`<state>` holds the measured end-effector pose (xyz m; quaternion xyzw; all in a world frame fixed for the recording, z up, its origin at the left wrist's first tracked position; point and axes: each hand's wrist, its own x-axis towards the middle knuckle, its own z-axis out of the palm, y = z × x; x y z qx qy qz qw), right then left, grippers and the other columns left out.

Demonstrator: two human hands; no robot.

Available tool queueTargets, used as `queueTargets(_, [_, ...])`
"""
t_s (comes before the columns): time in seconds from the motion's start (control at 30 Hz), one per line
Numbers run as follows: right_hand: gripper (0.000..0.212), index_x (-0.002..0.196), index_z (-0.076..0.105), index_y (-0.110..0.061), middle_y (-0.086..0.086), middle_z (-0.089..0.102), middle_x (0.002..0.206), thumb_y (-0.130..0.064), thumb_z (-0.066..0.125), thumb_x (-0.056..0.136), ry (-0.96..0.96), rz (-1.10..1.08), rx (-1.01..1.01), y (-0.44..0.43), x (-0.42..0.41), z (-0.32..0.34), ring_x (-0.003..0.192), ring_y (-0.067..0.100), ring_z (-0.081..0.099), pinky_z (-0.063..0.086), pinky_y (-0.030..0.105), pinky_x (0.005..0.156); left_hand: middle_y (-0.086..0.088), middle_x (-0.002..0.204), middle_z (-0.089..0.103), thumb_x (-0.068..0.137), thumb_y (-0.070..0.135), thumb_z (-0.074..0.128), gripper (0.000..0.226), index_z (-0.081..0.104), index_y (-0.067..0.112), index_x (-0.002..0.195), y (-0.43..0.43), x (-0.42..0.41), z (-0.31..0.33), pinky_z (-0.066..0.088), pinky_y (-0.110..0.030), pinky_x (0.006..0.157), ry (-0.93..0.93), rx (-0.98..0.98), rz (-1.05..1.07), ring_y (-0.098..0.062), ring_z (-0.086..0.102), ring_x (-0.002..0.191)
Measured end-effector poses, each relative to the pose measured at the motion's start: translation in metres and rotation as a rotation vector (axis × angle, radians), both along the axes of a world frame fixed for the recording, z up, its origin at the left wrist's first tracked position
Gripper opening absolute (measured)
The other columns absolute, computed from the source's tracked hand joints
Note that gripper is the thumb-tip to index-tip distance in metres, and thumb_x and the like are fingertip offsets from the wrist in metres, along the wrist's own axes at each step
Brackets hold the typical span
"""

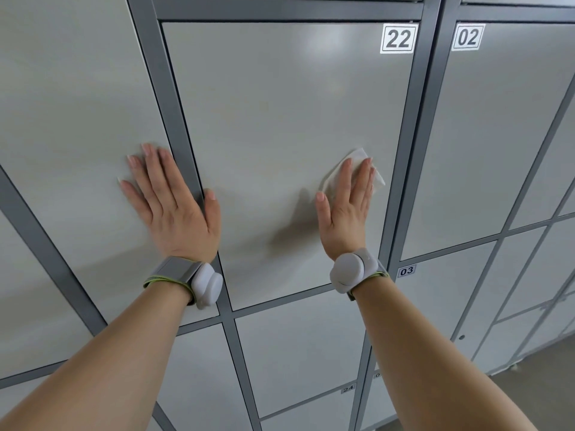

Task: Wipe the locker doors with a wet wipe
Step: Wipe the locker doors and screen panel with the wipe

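Head view: right hand (345, 209), fingers (362, 178) straight, presses wet wipe (357, 155) on door 22 (280, 119); left hand (174, 206) flat.

Readable marks in your view:
- White plate "22" (399, 38): top right corner of the centre locker door (280, 119).
- Plate "02" (468, 37): top left corner of the right-hand door (504, 135).
- Small tag "03" (406, 270): on the lower right door (441, 312).
- Tag "24" (348, 389): faint, on the nearest low door (311, 410).

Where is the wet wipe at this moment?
In the head view, the wet wipe is pressed under the right hand on the lower right of locker door 22.
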<state>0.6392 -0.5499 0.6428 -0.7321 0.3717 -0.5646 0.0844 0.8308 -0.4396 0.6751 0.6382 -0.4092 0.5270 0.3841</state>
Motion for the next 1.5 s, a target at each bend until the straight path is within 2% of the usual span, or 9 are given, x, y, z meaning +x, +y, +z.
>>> queueTargets(0.27, [0.081,0.15,-0.004,-0.017,0.014,-0.017,0.156,-0.062,0.017,0.087,-0.042,-0.039,0.198,-0.003,-0.011,-0.038,0.144,0.023,-0.019,-0.018,0.024,0.113,-0.031,0.147,0.026,0.094,0.03,0.038,0.064,0.026,-0.012,0.141,-0.001,0.0,0.0,-0.002,-0.046,0.116,-0.007,-0.016,0.015,-0.046,0.018,0.136])
queueTargets(0.4, [0.083,0.151,-0.001,-0.013,0.015,-0.017,0.156,-0.061,0.02,0.087,-0.118,-0.036,0.217,-0.002,-0.008,-0.015,0.144,0.025,-0.019,-0.012,0.033,0.115,-0.032,0.147,0.024,0.094,0.029,0.039,0.065,0.024,-0.012,0.141,0.0,0.0,-0.001,-0.004,-0.046,0.116,0.004,-0.002,0.01,-0.047,0.018,0.136])
queueTargets(0.63, [0.073,0.151,0.008,-0.008,0.02,-0.006,0.157,-0.052,0.021,0.093,-0.04,-0.054,0.04,-0.019,-0.017,-0.003,0.145,0.03,-0.01,-0.01,0.032,0.116,-0.03,0.147,0.026,0.094,0.03,0.038,0.064,0.026,-0.011,0.141,-0.002,0.001,-0.001,-0.003,-0.045,0.116,-0.007,-0.022,0.009,-0.046,0.019,0.136])
queueTargets(0.8, [0.077,0.15,0.001,-0.015,0.015,-0.013,0.157,-0.058,0.019,0.089,-0.072,-0.094,0.169,-0.019,-0.02,-0.035,0.145,0.025,-0.015,-0.014,0.027,0.115,-0.03,0.147,0.025,0.095,0.032,0.036,0.064,0.025,-0.011,0.141,-0.001,0.002,-0.002,-0.003,-0.046,0.116,-0.012,-0.003,0.004,-0.047,0.018,0.136])
queueTargets(0.9, [0.083,0.151,-0.001,-0.014,0.015,-0.016,0.157,-0.062,0.016,0.085,-0.107,-0.088,0.223,-0.016,-0.018,-0.033,0.145,0.025,-0.017,-0.013,0.031,0.116,-0.03,0.147,0.026,0.095,0.032,0.035,0.064,0.025,-0.012,0.141,-0.001,0.003,-0.003,-0.004,-0.046,0.116,-0.018,-0.006,0.011,-0.047,0.018,0.136])
queueTargets(1.07, [0.08,0.151,0.005,-0.011,0.016,-0.012,0.157,-0.059,0.017,0.088,-0.166,-0.056,0.134,-0.022,-0.018,0.004,0.145,0.026,-0.014,-0.009,0.036,0.116,-0.031,0.146,0.026,0.095,0.032,0.036,0.064,0.025,-0.011,0.141,-0.002,0.004,-0.003,-0.004,-0.046,0.116,-0.037,-0.002,0.005,-0.047,0.018,0.136])
queueTargets(1.17, [0.078,0.151,0.004,-0.012,0.016,-0.013,0.157,-0.057,0.017,0.089,-0.137,-0.055,0.122,-0.025,-0.021,-0.004,0.145,0.026,-0.015,-0.008,0.037,0.117,-0.031,0.147,0.026,0.094,0.031,0.037,0.064,0.024,-0.011,0.141,0.0,0.004,-0.004,-0.004,-0.046,0.116,-0.034,0.004,0.006,-0.046,0.017,0.136])
queueTargets(1.37, [0.081,0.151,-0.006,-0.018,0.01,-0.021,0.156,-0.058,0.025,0.087,-0.194,-0.08,0.408,-0.017,-0.027,-0.063,0.144,0.023,-0.018,-0.006,0.039,0.118,-0.029,0.147,0.026,0.094,0.031,0.037,0.064,0.024,-0.01,0.142,0.0,0.003,-0.004,-0.002,-0.048,0.116,-0.035,0.0,0.006,-0.046,0.017,0.136])
queueTargets(1.5, [0.082,0.151,-0.008,-0.015,0.011,-0.022,0.156,-0.056,0.03,0.09,-0.272,-0.043,0.472,-0.013,-0.023,-0.049,0.144,0.023,-0.02,-0.007,0.041,0.118,-0.03,0.147,0.025,0.095,0.031,0.036,0.064,0.024,-0.01,0.142,-0.001,0.004,-0.004,-0.002,-0.048,0.116,-0.032,0.001,0.007,-0.046,0.017,0.136])
